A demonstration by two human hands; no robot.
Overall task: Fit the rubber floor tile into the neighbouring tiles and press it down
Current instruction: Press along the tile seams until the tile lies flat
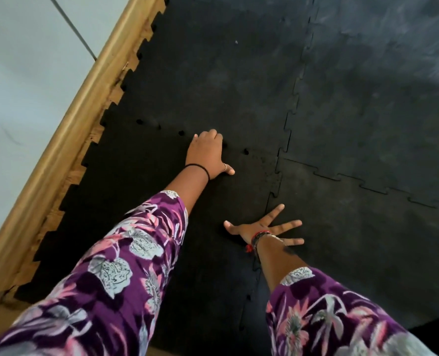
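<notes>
A black rubber floor tile [141, 191] with toothed edges lies near the wooden skirting, under both my arms. My left hand [208, 152] rests on its far seam, fingers curled down onto the joint with the tile beyond [213, 73]. Small dark gaps show along that seam. My right hand [267, 227] lies flat with fingers spread wide, across the right-hand seam between this tile and the neighbouring tile [354, 240]. Neither hand holds anything.
A wooden skirting board [66, 129] runs diagonally along the left, with a pale wall [20, 73] behind it. The tiles' jagged left edges leave wood floor [66, 191] showing beside the skirting. More interlocked black tiles [380, 98] cover the floor to the right.
</notes>
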